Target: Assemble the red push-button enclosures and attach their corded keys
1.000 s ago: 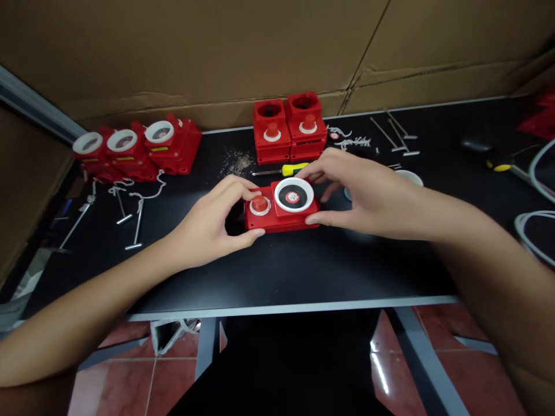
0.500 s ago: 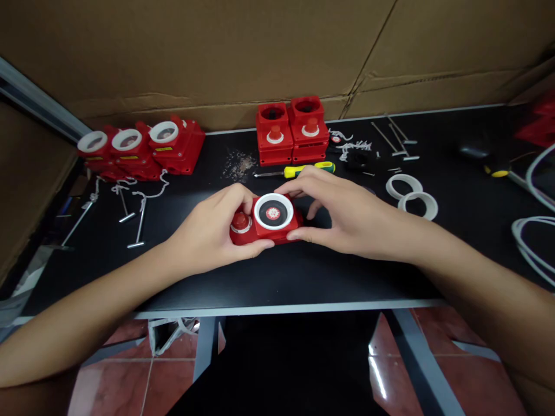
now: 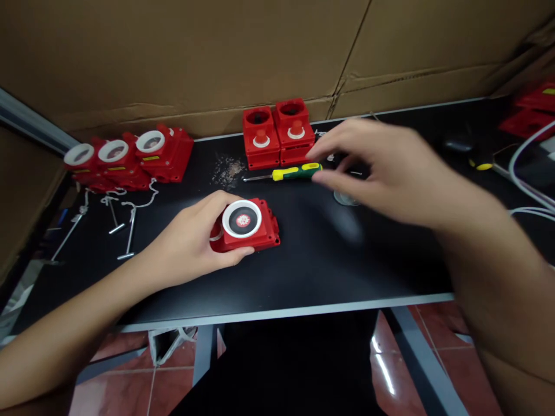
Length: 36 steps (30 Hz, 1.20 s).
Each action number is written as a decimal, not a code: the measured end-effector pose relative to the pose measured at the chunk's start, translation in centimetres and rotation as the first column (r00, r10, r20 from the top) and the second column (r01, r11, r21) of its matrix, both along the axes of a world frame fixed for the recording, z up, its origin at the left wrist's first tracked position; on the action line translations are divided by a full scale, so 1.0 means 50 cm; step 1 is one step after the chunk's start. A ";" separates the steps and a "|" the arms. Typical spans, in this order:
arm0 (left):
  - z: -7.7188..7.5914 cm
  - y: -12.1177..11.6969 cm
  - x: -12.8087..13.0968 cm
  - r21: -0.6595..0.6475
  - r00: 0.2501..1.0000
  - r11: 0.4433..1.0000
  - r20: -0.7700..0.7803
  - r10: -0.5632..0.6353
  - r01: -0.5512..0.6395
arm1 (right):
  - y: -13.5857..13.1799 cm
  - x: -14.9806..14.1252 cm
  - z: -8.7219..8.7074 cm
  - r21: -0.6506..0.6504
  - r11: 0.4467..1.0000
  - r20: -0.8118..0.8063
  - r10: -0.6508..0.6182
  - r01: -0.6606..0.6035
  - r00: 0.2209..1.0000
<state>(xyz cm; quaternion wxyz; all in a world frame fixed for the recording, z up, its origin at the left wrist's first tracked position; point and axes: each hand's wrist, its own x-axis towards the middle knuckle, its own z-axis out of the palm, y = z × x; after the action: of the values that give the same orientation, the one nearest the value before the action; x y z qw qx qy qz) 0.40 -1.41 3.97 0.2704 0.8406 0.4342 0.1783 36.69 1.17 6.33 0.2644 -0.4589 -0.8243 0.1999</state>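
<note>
On the near middle of the black table lies a red plastic box (image 3: 264, 235) with a white ring (image 3: 257, 227) around a dark round window on top. My left hand (image 3: 191, 240) grips its left end, thumb along the near side. My right hand (image 3: 385, 167) hangs in the air to the right, somewhat blurred, thumb and fingers apart with nothing visible between them. Close to its fingertips is a screwdriver (image 3: 297, 172) with a yellow and green handle. A clear, glass-like round piece (image 3: 344, 200) shows partly under that hand.
Two red boxes (image 3: 262, 153) without white rings stand at the back by the cardboard wall (image 3: 217, 63). Several ringed red boxes (image 3: 171, 159) are at back left, with small metal T-shaped hammers (image 3: 130, 237) on cords. Debris (image 3: 228, 172) lies behind. White cable (image 3: 531, 199) loops at right.
My right hand has let go of the red box and moved right and away, near the screwdriver handle. My left hand still holds the box, which sits further left in view.
</note>
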 end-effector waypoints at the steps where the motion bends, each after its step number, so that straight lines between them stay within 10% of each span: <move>1: 0.001 0.000 0.000 -0.003 1.000 1.000 0.000 0.001 -0.001 | 0.007 0.020 0.014 0.061 0.992 0.045 -0.111 0.108 0.993; 7: 0.006 0.002 -0.001 0.014 1.000 1.000 0.017 -0.024 0.024 | 0.024 0.068 0.069 0.156 0.879 0.311 -0.477 0.452 0.822; 22: -0.016 0.006 -0.012 0.099 0.998 0.994 0.042 -0.050 0.045 | 0.038 0.090 0.077 0.026 0.783 0.475 -0.557 0.622 0.681; 36: -0.018 0.001 -0.007 0.167 0.999 0.985 0.010 -0.033 0.030 | 0.088 0.139 0.011 -0.071 0.912 0.597 -0.286 0.405 0.750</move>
<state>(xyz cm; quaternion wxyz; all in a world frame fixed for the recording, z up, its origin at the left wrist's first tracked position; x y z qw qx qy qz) 0.07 -1.33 3.08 0.2046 0.8658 0.4026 0.2153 43.66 5.55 6.88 -0.0103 -0.6661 -0.7415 0.0798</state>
